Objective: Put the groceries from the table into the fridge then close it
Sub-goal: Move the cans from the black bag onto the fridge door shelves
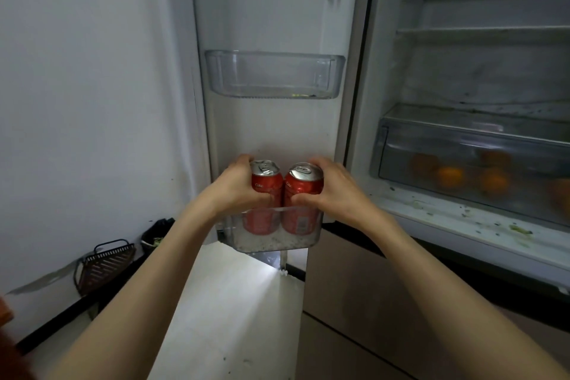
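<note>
The wall (86, 95) fills the view from nine to eleven o'clock, plain and pale. The fridge (462, 77) takes the side from one to four o'clock, standing open, with bare shelves (481, 30) stacked toward one o'clock. Its door (271, 9) stands at twelve o'clock, swung open and facing the camera. The floor (234, 302) shows at six o'clock, lit by a bright patch below the door.

At three o'clock a clear drawer (475, 163) sits low in the fridge, with blurred oranges (450, 177) inside it. The ledge in front of it is speckled with crumbs. On the door just above centre hangs the upper bin (274, 75), clear plastic. Just below centre is the lower bin (274, 241), also clear, its bottom spotted with specks.

At eight o'clock a dark basket (103, 265) leans against the wall on the floor.

Two red cans stand upright side by side in the lower bin, nearly touching. The left hand (237, 185) is wrapped round the left can (267, 185), thumb across its front. The right hand (331, 187) is wrapped the same way round the right can (303, 187). The hands are close together, only the cans between them.
</note>
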Action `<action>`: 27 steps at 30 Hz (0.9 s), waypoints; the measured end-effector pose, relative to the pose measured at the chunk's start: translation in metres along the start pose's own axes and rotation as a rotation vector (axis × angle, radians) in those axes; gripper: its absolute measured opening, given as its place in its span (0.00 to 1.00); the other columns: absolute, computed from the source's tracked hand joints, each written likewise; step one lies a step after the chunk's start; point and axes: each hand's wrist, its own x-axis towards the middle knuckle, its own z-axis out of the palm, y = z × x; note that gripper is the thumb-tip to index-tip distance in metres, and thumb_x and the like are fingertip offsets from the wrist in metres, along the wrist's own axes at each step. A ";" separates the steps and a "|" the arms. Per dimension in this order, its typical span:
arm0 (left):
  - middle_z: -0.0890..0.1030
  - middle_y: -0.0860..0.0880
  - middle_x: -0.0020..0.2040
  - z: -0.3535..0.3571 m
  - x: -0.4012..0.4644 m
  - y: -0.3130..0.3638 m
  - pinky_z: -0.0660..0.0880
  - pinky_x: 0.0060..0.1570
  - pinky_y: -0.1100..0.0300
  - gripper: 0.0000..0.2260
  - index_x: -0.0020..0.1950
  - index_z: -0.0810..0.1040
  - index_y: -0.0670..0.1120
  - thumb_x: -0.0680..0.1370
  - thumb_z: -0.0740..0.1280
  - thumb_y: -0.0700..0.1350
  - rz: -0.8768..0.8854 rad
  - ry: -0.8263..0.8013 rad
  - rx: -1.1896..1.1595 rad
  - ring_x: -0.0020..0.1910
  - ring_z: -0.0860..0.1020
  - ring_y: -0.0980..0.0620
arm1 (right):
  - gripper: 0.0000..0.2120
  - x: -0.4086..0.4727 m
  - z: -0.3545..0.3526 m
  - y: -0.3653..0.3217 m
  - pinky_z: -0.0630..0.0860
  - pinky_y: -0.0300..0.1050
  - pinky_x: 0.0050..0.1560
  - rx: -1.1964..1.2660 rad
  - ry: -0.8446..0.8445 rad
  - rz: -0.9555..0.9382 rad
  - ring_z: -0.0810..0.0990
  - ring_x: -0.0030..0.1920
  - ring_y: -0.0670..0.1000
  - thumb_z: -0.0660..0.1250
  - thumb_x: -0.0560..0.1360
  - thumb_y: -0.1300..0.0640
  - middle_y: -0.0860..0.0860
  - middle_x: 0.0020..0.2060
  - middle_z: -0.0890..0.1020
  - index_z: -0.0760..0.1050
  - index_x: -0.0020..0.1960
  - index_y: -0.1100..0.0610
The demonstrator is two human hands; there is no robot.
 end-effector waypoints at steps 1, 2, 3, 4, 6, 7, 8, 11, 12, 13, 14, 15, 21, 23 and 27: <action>0.77 0.47 0.54 0.000 -0.001 -0.002 0.72 0.47 0.59 0.31 0.65 0.67 0.42 0.66 0.75 0.44 0.006 0.011 0.002 0.51 0.77 0.50 | 0.27 0.001 0.000 0.000 0.67 0.40 0.55 -0.003 -0.001 -0.015 0.71 0.57 0.49 0.74 0.68 0.50 0.50 0.55 0.73 0.69 0.63 0.55; 0.78 0.47 0.53 -0.001 -0.003 -0.003 0.73 0.46 0.59 0.29 0.63 0.69 0.42 0.65 0.75 0.47 0.009 0.021 0.009 0.50 0.77 0.49 | 0.26 0.001 0.000 -0.001 0.69 0.42 0.56 -0.008 0.000 -0.018 0.73 0.58 0.50 0.72 0.69 0.49 0.52 0.57 0.74 0.70 0.64 0.56; 0.77 0.46 0.53 -0.002 -0.004 -0.005 0.74 0.48 0.57 0.29 0.61 0.71 0.43 0.64 0.75 0.51 0.033 0.043 0.032 0.52 0.77 0.48 | 0.25 0.001 0.000 -0.002 0.70 0.43 0.57 -0.013 0.007 -0.016 0.73 0.58 0.51 0.70 0.71 0.49 0.53 0.59 0.74 0.70 0.64 0.56; 0.76 0.44 0.55 -0.003 -0.005 -0.006 0.75 0.53 0.54 0.31 0.61 0.72 0.43 0.63 0.74 0.54 0.044 0.060 0.071 0.56 0.75 0.47 | 0.24 0.001 0.001 -0.002 0.71 0.44 0.57 -0.015 0.018 -0.009 0.74 0.58 0.51 0.69 0.73 0.50 0.54 0.60 0.73 0.69 0.64 0.57; 0.71 0.41 0.57 -0.003 -0.007 -0.008 0.71 0.61 0.50 0.32 0.64 0.71 0.43 0.65 0.74 0.53 0.037 0.087 0.128 0.61 0.69 0.45 | 0.23 0.000 0.002 -0.004 0.71 0.44 0.57 -0.003 0.041 0.004 0.74 0.59 0.52 0.67 0.74 0.51 0.54 0.62 0.73 0.68 0.66 0.57; 0.71 0.41 0.57 -0.002 -0.007 -0.009 0.70 0.61 0.49 0.31 0.64 0.70 0.42 0.66 0.74 0.52 0.031 0.104 0.131 0.60 0.69 0.44 | 0.24 -0.001 0.002 -0.005 0.70 0.44 0.58 0.002 0.045 0.010 0.73 0.60 0.52 0.67 0.74 0.51 0.54 0.62 0.73 0.67 0.67 0.57; 0.72 0.40 0.57 -0.002 -0.009 -0.009 0.71 0.60 0.49 0.29 0.63 0.71 0.41 0.67 0.74 0.50 0.033 0.119 0.126 0.59 0.71 0.43 | 0.24 -0.002 0.003 -0.006 0.70 0.45 0.58 0.003 0.046 0.013 0.73 0.60 0.53 0.67 0.74 0.52 0.55 0.63 0.73 0.66 0.67 0.57; 0.77 0.41 0.54 0.000 -0.011 -0.010 0.73 0.54 0.48 0.23 0.57 0.71 0.40 0.68 0.73 0.48 0.072 0.167 0.088 0.54 0.75 0.42 | 0.23 -0.006 0.007 -0.006 0.70 0.47 0.62 -0.006 0.069 0.015 0.73 0.62 0.53 0.66 0.75 0.53 0.55 0.63 0.74 0.66 0.68 0.57; 0.77 0.41 0.54 0.001 -0.013 -0.011 0.73 0.54 0.50 0.22 0.57 0.71 0.40 0.69 0.73 0.47 0.084 0.177 0.080 0.55 0.76 0.43 | 0.24 -0.008 0.009 -0.005 0.70 0.49 0.63 -0.013 0.086 0.014 0.72 0.63 0.53 0.66 0.75 0.53 0.54 0.63 0.73 0.65 0.68 0.57; 0.77 0.41 0.55 0.002 -0.015 -0.012 0.72 0.53 0.54 0.21 0.58 0.70 0.40 0.70 0.72 0.46 0.097 0.188 0.076 0.55 0.75 0.43 | 0.24 -0.009 0.011 -0.006 0.69 0.49 0.65 -0.025 0.104 0.005 0.71 0.65 0.53 0.66 0.75 0.53 0.53 0.64 0.73 0.65 0.69 0.57; 0.77 0.41 0.57 0.003 -0.019 -0.012 0.70 0.52 0.58 0.22 0.60 0.69 0.40 0.71 0.71 0.45 0.106 0.196 0.072 0.57 0.75 0.43 | 0.25 -0.012 0.012 -0.006 0.67 0.49 0.67 -0.042 0.118 -0.009 0.70 0.66 0.53 0.65 0.76 0.52 0.53 0.65 0.72 0.64 0.70 0.56; 0.76 0.41 0.60 0.003 -0.023 -0.013 0.68 0.52 0.59 0.24 0.64 0.67 0.41 0.72 0.71 0.45 0.115 0.208 0.062 0.59 0.74 0.43 | 0.25 -0.014 0.014 -0.008 0.63 0.47 0.68 -0.067 0.127 -0.029 0.67 0.68 0.53 0.64 0.76 0.52 0.53 0.67 0.70 0.63 0.71 0.56; 0.69 0.45 0.68 -0.016 -0.059 -0.023 0.63 0.63 0.63 0.27 0.72 0.61 0.44 0.77 0.64 0.50 0.328 0.360 0.044 0.66 0.69 0.50 | 0.25 -0.035 0.029 -0.045 0.58 0.50 0.73 -0.175 0.238 -0.238 0.63 0.71 0.53 0.62 0.77 0.50 0.55 0.70 0.67 0.64 0.71 0.58; 0.71 0.44 0.65 -0.028 -0.075 -0.037 0.68 0.62 0.56 0.25 0.70 0.65 0.44 0.77 0.60 0.54 0.408 0.401 0.135 0.63 0.72 0.48 | 0.26 -0.044 0.042 -0.062 0.62 0.55 0.71 -0.180 0.264 -0.345 0.66 0.70 0.53 0.60 0.76 0.47 0.55 0.68 0.70 0.65 0.70 0.58; 0.65 0.42 0.72 -0.061 -0.105 -0.086 0.63 0.67 0.41 0.27 0.72 0.64 0.46 0.76 0.54 0.58 0.375 0.430 0.432 0.71 0.64 0.41 | 0.30 -0.056 0.079 -0.101 0.54 0.54 0.73 -0.244 0.239 -0.444 0.58 0.74 0.54 0.56 0.75 0.42 0.55 0.73 0.63 0.58 0.74 0.55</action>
